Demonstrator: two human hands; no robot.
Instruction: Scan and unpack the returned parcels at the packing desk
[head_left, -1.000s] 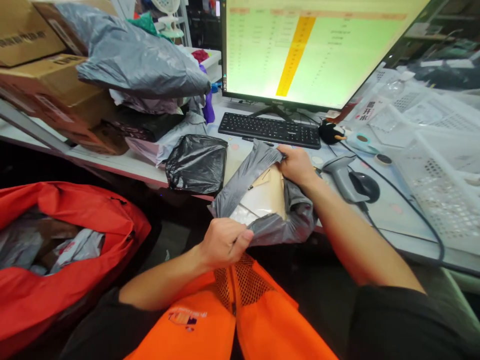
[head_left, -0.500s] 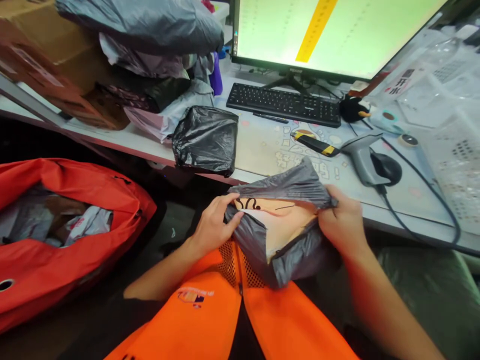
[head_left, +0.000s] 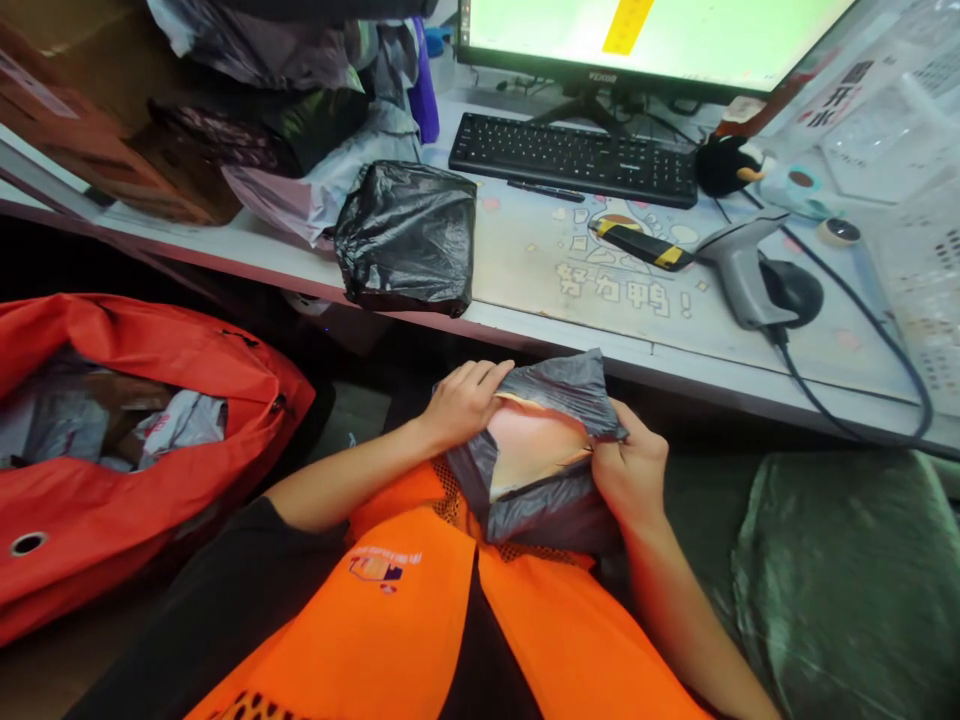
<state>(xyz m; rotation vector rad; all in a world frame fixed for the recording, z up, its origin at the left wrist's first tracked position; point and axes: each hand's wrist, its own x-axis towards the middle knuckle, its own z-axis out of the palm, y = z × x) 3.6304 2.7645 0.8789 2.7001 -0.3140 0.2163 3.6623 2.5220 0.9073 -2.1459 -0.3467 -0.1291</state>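
I hold a torn grey plastic mailer bag [head_left: 551, 500] against my chest, below the desk's front edge. Through the tear shows a pale pink and tan packet [head_left: 532, 450] inside. My left hand [head_left: 465, 400] grips the bag's upper left edge with curled fingers. On the bag's right side my right hand [head_left: 634, 470] pinches the torn edge. I wear an orange mesh vest [head_left: 420, 620].
On the desk [head_left: 570, 330] lie a black plastic parcel [head_left: 409, 235], a keyboard [head_left: 574, 158], a yellow-black utility knife [head_left: 637, 245] and a grey barcode scanner [head_left: 739, 270] with a cable. A red sack [head_left: 150, 420] of parcels stands at my left, a green sack [head_left: 847, 580] at my right.
Both hands pulled the grey mailer bag off the desk and down toward my chest. The tear in it has opened and the packet inside shows more. The knife on the desk came into sight.
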